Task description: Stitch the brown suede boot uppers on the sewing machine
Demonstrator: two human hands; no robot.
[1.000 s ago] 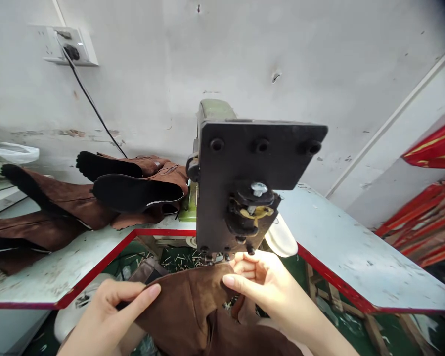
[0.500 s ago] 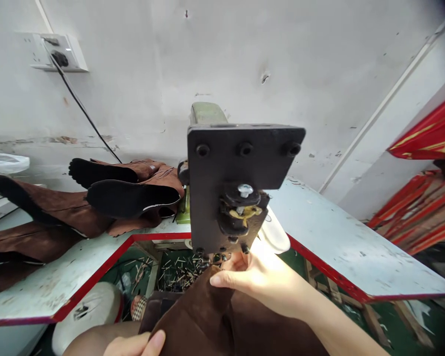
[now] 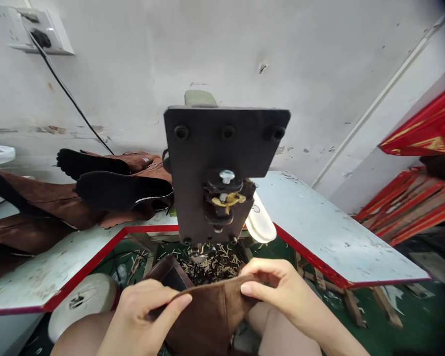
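The left hand (image 3: pixel 144 309) and right hand (image 3: pixel 280 284) pinch the upper edge of a seamed brown piece (image 3: pixel 202 319) — held above the person's legs (image 3: pixel 284 333), just short of the black machine head (image 3: pixel 215 153).

My dark-brown suede-like piece (image 3: pixel 203 316) is plain but for a darker seam line (image 3: pixel 226 304). Before me I see a matte-black flat metal machine plate (image 3: pixel 203 153), a dark-speckled pale-blue angled table (image 3: pixel 319 232) with red edging (image 3: pixel 311 257), and russet-brown suede-like boots (image 3: pixel 65 198) with black soles (image 3: pixel 114 190).
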